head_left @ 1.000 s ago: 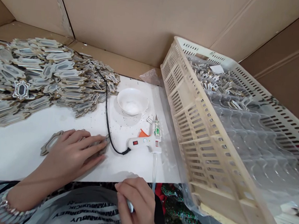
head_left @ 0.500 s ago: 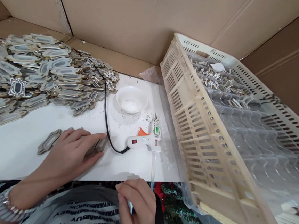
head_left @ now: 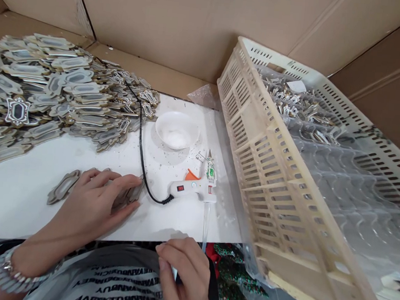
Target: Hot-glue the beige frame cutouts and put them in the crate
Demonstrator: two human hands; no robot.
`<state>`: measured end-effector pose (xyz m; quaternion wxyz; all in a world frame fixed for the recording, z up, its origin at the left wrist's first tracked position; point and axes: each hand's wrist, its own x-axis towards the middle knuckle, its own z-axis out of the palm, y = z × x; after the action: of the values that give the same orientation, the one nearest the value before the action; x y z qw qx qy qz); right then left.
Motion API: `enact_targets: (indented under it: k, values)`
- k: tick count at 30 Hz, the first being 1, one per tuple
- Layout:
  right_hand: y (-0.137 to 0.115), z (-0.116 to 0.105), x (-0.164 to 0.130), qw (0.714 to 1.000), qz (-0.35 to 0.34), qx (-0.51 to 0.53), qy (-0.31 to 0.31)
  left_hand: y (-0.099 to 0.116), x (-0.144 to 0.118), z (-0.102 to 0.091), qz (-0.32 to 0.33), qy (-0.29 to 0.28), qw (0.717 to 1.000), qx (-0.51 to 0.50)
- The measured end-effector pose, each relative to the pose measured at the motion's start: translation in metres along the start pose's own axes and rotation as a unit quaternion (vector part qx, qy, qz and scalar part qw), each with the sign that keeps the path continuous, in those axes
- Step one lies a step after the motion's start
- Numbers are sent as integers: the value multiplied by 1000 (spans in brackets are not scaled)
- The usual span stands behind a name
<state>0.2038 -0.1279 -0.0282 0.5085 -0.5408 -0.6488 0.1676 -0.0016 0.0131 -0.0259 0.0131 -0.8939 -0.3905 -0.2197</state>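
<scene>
My left hand [head_left: 99, 197], with a beaded bracelet [head_left: 10, 271] at the wrist, rests on the white table over several small grey frame-shaped plaques. Its thumb and fingers close around one plaque [head_left: 133, 192], which they partly hide. Another plaque [head_left: 64, 186] lies just left of the knuckles. My right hand [head_left: 185, 275] hangs at the table's front edge, fingers curled and thumb near the forefinger. A small pale bit shows beneath those fingers, too hidden to name. The white glue gun [head_left: 193, 188] with an orange trigger lies beyond my right hand, touched by neither hand.
A large heap of similar plaques [head_left: 51, 90] covers the back left. A white bowl [head_left: 177, 131] stands behind the glue gun, whose black cable [head_left: 141, 154] runs back to the heap. The cream plastic crate [head_left: 265, 160] on the right holds plastic-lined pieces. Cardboard walls [head_left: 155, 20] rise behind.
The view has shifted slightly. Both hands keep nearly the same pose, the left still over the plaques and the right at the table edge.
</scene>
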Motion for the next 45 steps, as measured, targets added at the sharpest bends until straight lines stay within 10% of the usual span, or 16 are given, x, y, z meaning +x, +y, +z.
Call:
enact_targets:
  k: [17, 27, 34, 38, 45]
  values:
    - [-14, 3, 0, 998, 20, 60, -8, 82, 75, 24, 9, -74, 997, -26]
    - [5, 17, -22, 990, 45, 114, -65, 79, 66, 20, 41, 62, 990, -118]
    - [7, 29, -3, 965, 170, 179, 91, 80, 53, 5, -27, 218, 954, -202]
    - [19, 30, 29, 934, 165, 261, 179, 87, 48, 5, -56, 228, 939, -250]
    - [14, 32, 77, 910, 203, 342, 119, 93, 49, 6, -61, 200, 941, -267]
